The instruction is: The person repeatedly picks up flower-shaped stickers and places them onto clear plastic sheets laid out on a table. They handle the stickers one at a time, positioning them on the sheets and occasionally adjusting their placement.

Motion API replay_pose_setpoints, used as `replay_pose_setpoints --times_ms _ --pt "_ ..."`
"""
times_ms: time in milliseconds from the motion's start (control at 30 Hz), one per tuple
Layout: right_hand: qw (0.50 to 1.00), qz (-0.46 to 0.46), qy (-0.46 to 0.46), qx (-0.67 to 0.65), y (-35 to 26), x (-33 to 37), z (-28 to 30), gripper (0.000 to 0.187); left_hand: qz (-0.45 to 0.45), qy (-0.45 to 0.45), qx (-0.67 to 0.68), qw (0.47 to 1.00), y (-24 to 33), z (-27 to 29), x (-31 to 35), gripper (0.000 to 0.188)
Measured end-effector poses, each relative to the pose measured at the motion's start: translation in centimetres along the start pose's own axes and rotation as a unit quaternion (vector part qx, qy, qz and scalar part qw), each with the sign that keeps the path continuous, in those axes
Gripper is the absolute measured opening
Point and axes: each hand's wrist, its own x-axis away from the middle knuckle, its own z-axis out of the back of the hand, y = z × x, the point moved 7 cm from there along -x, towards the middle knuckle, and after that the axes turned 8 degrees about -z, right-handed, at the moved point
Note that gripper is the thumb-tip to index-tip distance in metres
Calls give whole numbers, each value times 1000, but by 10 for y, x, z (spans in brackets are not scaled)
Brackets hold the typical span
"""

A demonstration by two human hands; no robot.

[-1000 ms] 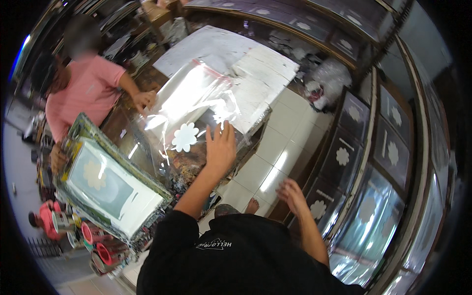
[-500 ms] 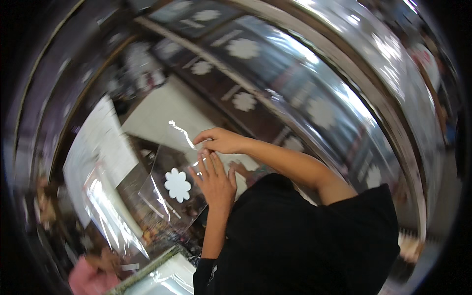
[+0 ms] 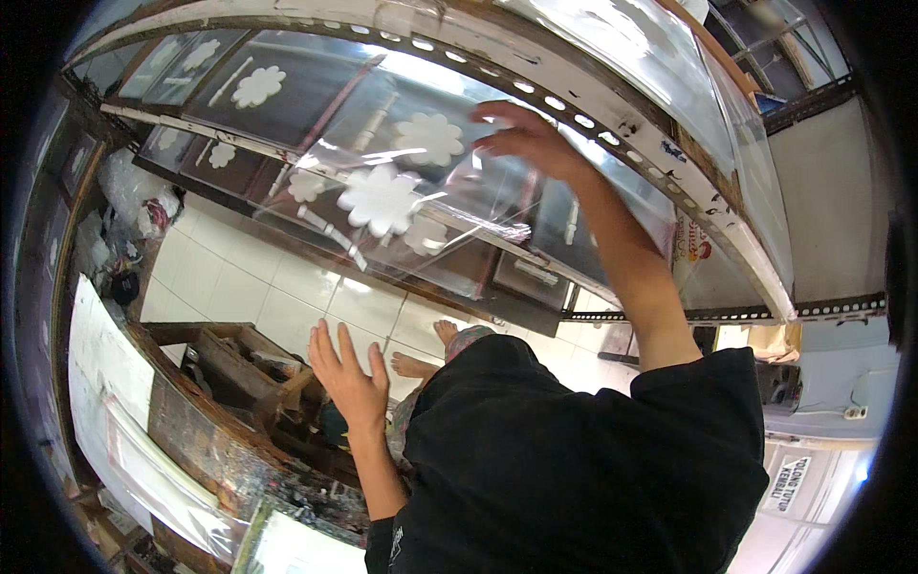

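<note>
Stretched out to the upper right, my right hand is at the edge of a clear plastic sheet and seems to grip it; the exact contact is hard to see through the glare. The sheet carries a white scalloped flower shape and a narrow white strip. It overlaps the front of a rack, and I cannot tell how much of it rests there. Lower down, my left hand is open with fingers spread, apart from the sheet and holding nothing.
The metal rack holds several similar sheets with white flowers. Left of me stands a stained worktable with a white board and open wooden compartments. Crumpled clear plastic lies near the tiled floor.
I have turned from the worktable to the rack. My left hand has come off the plastic sheet, while my right hand has reached up and away with it toward the rack.
</note>
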Motion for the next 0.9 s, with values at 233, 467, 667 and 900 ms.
replay_pose_setpoints --times_ms 233,467,667,900 --pt "954 -96 211 -187 150 124 238 50 150 -71 9 986 -25 -97 84 45" --pt "901 -155 345 -212 260 227 363 49 231 -192 75 951 20 -199 174 44" --pt "884 -177 379 -210 316 264 405 48 288 -239 120 920 57 -248 226 44" --pt "882 -194 387 -187 353 275 435 47 307 -262 111 908 51 -266 261 42"
